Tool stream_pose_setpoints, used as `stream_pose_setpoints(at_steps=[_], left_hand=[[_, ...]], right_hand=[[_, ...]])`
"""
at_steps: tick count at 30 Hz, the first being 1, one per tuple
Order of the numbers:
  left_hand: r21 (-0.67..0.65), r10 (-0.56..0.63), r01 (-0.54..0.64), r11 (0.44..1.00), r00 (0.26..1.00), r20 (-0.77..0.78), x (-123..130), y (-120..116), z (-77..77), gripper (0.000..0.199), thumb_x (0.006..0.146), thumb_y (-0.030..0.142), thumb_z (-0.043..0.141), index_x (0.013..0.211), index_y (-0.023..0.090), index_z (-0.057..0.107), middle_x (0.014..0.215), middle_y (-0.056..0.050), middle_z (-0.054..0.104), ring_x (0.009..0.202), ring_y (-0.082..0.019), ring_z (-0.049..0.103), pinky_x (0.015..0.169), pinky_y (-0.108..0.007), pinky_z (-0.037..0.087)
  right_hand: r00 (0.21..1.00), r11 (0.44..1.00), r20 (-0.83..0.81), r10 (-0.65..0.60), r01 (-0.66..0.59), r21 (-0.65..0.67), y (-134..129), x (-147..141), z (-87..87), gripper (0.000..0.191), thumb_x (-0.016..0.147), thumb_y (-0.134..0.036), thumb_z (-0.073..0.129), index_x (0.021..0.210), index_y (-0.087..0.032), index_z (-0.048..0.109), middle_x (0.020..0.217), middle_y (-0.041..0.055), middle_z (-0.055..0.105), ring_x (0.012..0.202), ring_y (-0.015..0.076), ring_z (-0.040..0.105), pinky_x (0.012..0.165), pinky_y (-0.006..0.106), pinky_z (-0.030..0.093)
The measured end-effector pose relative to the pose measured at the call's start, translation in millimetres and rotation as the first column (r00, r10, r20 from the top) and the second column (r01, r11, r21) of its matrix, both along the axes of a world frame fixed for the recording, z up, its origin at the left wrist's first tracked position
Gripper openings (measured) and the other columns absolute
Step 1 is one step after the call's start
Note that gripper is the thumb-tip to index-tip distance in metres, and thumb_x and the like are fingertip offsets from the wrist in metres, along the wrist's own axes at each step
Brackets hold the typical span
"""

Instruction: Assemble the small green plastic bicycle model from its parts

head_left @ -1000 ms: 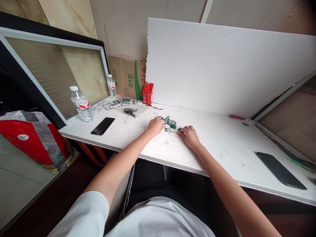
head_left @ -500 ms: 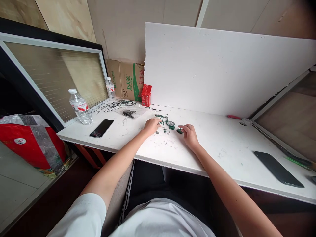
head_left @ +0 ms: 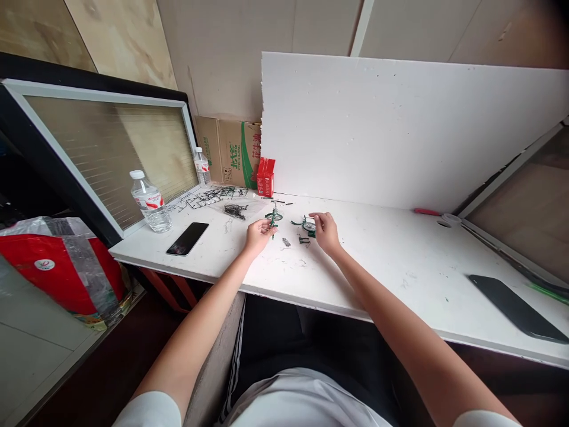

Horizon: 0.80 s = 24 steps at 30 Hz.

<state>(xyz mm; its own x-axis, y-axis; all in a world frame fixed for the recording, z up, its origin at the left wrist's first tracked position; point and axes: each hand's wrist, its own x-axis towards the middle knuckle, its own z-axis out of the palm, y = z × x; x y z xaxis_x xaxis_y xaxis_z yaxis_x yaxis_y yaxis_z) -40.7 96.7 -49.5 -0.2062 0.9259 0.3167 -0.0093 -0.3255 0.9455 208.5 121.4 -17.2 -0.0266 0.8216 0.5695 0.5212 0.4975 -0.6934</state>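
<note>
My left hand [head_left: 259, 236] is closed on a small dark green model bicycle frame [head_left: 274, 225], raised just over the white table. A spoked wheel [head_left: 275, 216] is attached at its far end. My right hand [head_left: 327, 232] hovers over loose bicycle parts, its forefinger stretched out to the left; nothing is visibly held. Just under its fingers are another spoked wheel [head_left: 309, 226] and a thin curved green piece [head_left: 297, 222]. Closer to me lie a small green part [head_left: 304, 240] and a small dark slatted part [head_left: 287, 242].
A black phone [head_left: 187, 238] and a water bottle [head_left: 150, 201] stand to the left. Behind are dark sprue frames [head_left: 217, 196], a plastic bag of dark parts [head_left: 235, 210] and a red box [head_left: 265, 177]. A dark flat slab [head_left: 518, 308] is at the right edge.
My left hand has lifted the bicycle frame and moved it left, turning it more upright. My right hand has moved left from the green blocks to above the wheel. The view has shifted slightly.
</note>
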Motion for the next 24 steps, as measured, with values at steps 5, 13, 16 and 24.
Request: stream_pose_setpoints(at_steps=[5, 13, 16, 24], left_hand=[[-0.018, -0.047, 0.046, 0.999, 0.991, -0.125, -3.8, -7.4, -5.6, 0.037, 0.074, 0.034, 0.085, 0.1, 0.012, 0.071, 0.092, -0.009, 0.074, 0.07, -0.013, 0.061, 0.068, -0.027, 0.048], [-0.069, -0.082, 0.076, 0.995, 0.993, -0.082, -0.2, -9.6, -5.0, 0.044, 0.072, 0.036, 0.089, 0.104, 0.012, 0.068, 0.093, -0.011, 0.075, 0.07, -0.015, 0.064, 0.066, -0.028, 0.051], [-0.115, -0.159, 0.158, 0.981, 0.987, 0.003, 0.0, -10.9, -2.6, 0.051, 0.073, 0.042, 0.09, 0.106, 0.011, 0.067, 0.097, -0.013, 0.076, 0.067, -0.015, 0.067, 0.066, -0.031, 0.055], [-0.117, -0.21, 0.208, 0.971, 0.978, -0.007, 0.4, -12.7, 0.6, 0.05, 0.073, 0.044, 0.09, 0.103, 0.01, 0.069, 0.101, -0.015, 0.077, 0.064, -0.012, 0.066, 0.064, -0.028, 0.054]], right_hand=[[0.862, 0.977, -0.506, -0.034, -0.079, -0.2, 6.3, -48.7, -2.7, 0.054, 0.087, -0.069, 0.065, 0.103, -0.019, 0.076, 0.087, 0.008, 0.073, 0.078, 0.0224, 0.064, 0.071, 0.036, 0.052], [0.79, 0.909, -0.601, 0.118, -0.33, -0.255, -25.5, -53.4, -13.7, 0.052, 0.075, -0.068, 0.08, 0.096, -0.02, 0.078, 0.082, 0.0077, 0.077, 0.069, 0.0208, 0.067, 0.059, 0.033, 0.05], [0.773, 0.889, -0.617, 0.149, -0.378, -0.259, -27.9, -51.1, -13.0, 0.057, 0.078, -0.074, 0.075, 0.096, -0.02, 0.076, 0.09, 0.0095, 0.08, 0.076, 0.0229, 0.073, 0.059, 0.032, 0.052], [0.729, 0.804, -0.626, 0.277, -0.533, -0.264, -26.9, -54.8, -16.9, 0.055, 0.08, -0.075, 0.075, 0.094, -0.021, 0.072, 0.102, 0.0113, 0.081, 0.094, 0.0282, 0.078, 0.066, 0.034, 0.061]])
